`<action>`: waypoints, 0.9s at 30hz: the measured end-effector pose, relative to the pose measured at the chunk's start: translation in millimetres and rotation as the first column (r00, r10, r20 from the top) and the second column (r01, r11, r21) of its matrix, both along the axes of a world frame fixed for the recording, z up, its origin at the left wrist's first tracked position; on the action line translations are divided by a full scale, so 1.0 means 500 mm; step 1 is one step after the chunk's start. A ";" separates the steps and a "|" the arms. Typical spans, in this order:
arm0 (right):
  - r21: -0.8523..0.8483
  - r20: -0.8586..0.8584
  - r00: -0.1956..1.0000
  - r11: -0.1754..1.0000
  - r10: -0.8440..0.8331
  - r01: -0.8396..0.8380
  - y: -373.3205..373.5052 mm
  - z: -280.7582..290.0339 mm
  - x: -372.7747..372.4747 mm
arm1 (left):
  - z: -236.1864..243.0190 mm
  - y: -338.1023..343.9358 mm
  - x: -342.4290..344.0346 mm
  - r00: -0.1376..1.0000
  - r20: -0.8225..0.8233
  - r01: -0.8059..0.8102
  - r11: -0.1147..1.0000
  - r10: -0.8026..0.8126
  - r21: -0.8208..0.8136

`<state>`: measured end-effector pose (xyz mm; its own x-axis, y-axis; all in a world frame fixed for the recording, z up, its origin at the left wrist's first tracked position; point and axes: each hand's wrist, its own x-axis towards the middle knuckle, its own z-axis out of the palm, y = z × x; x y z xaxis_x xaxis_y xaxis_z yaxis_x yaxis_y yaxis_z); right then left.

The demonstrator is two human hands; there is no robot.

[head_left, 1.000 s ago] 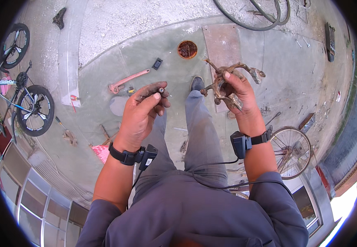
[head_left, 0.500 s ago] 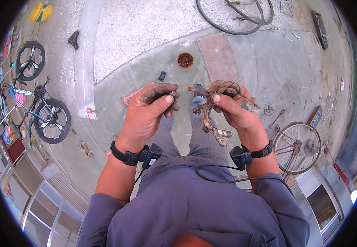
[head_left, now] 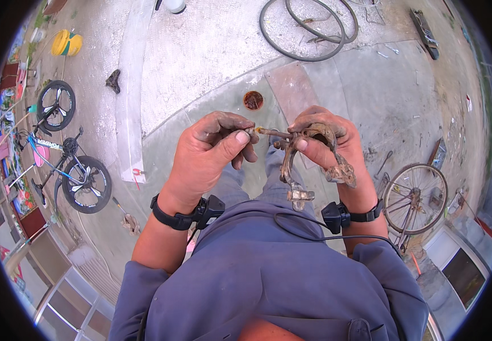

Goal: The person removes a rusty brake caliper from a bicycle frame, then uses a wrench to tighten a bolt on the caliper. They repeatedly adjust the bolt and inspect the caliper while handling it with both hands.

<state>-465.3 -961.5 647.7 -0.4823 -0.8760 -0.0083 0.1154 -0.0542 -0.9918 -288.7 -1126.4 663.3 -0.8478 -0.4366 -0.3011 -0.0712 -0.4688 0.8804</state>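
My right hand [head_left: 337,133] grips a rusty, dirty bicycle brake caliper [head_left: 286,170], its curved arms hanging below my fingers with brake shoes at their ends. From the caliper a threaded bolt [head_left: 274,133] points left, its tip smeared with yellowish grease. Between the thumb and fingertips of my left hand [head_left: 209,145] is a small nut [head_left: 251,131], mostly covered by the fingers. It meets the tip of the bolt; whether the threads have caught I cannot tell. Both hands are at chest height, above my legs.
A rusty round tin [head_left: 253,100] stands on the concrete ahead. Bicycle tyres [head_left: 303,58] lie beyond it. At left are a bicycle [head_left: 67,148], a saddle [head_left: 113,81] and pliers [head_left: 137,172]; at right, a spoked wheel [head_left: 415,196] and wrenches [head_left: 392,50]. A cable [head_left: 308,236] crosses my front.
The nut in my left hand has come right, from a gap away to the bolt's tip. The caliper has turned a little in my right hand. The whole view has shifted slightly.
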 end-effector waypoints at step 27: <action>-0.097 -0.774 0.620 0.992 -0.124 0.078 0.052 0.137 0.018 | 0.078 0.051 -0.003 0.999 0.036 0.013 0.996 -0.010 -0.088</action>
<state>-456.1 -935.3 716.1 -0.3738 -0.8095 0.4529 -0.7066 -0.0678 -0.7044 -290.2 -1100.7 702.4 -0.8422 -0.4532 -0.2921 -0.1085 -0.3883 0.9151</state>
